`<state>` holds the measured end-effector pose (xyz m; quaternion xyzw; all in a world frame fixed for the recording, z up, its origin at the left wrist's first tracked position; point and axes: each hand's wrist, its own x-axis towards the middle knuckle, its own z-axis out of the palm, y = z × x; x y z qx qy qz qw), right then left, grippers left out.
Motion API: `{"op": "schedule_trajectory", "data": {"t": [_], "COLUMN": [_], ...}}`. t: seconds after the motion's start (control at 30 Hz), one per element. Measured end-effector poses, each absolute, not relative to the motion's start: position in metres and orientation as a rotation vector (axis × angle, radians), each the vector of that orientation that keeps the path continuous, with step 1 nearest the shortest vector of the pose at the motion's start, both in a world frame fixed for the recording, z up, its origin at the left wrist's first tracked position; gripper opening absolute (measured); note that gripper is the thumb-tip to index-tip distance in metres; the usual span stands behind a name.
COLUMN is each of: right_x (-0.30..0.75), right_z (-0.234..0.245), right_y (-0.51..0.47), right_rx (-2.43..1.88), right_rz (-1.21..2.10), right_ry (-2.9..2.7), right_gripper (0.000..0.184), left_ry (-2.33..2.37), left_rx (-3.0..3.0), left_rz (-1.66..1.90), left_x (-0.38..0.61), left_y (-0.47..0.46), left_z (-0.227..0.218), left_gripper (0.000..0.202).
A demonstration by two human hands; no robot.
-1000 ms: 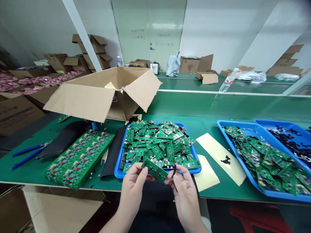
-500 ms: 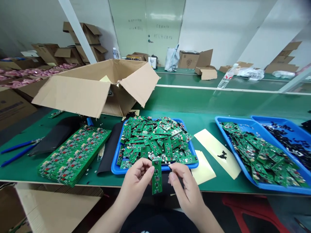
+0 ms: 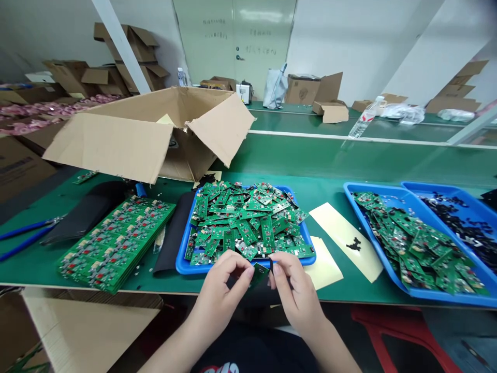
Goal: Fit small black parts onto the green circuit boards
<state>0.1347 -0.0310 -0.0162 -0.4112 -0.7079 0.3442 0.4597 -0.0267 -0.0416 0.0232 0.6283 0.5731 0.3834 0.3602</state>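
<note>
My left hand [image 3: 229, 280] pinches a small green circuit board [image 3: 259, 273], tilted in front of my chest. Close beside its right end, my right hand [image 3: 293, 282] grips a small black strip [image 3: 271, 265] between thumb and fingertips. Whether the strip touches the board I cannot tell. Just beyond both hands stands a blue tray [image 3: 182, 261] heaped with similar boards. To its right lie pale yellow sheets [image 3: 337, 233], one with a little cluster of black pieces [image 3: 353, 244] on it.
At left are stacked board panels [image 3: 116, 241], blue-handled pliers [image 3: 29, 235] and a large open cardboard box [image 3: 112, 145]. Two blue trays on the right hold boards [image 3: 423, 243] and small black parts [image 3: 462, 217]. A water bottle [image 3: 365, 119] leans at the back; a red stool [image 3: 376, 331] stands below.
The board in my left hand has turned from hanging upright to tilted. My right hand has come closer to it, and the black strip now shows clearly. The view has shifted slightly.
</note>
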Motion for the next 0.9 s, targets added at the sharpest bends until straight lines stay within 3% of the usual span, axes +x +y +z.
{"op": "schedule_trajectory", "data": {"t": [0.7,0.9], "right_x": [0.142,0.146], "right_z": [-0.005,-0.003], "right_y": [-0.025,-0.023], "right_rx": [-0.881,-0.891], "right_rz": [1.089,0.988], "right_ry": [-1.942,-1.992], "right_gripper": [0.032,0.027], "left_ry": [1.182,1.222], "left_rx": [1.262,1.356], "left_rz": [0.971,0.944], "left_x": [-0.028,-0.031], "left_y": [-0.038,-0.041], "left_z": [0.026,0.027], "left_gripper": [0.017,0.016]}}
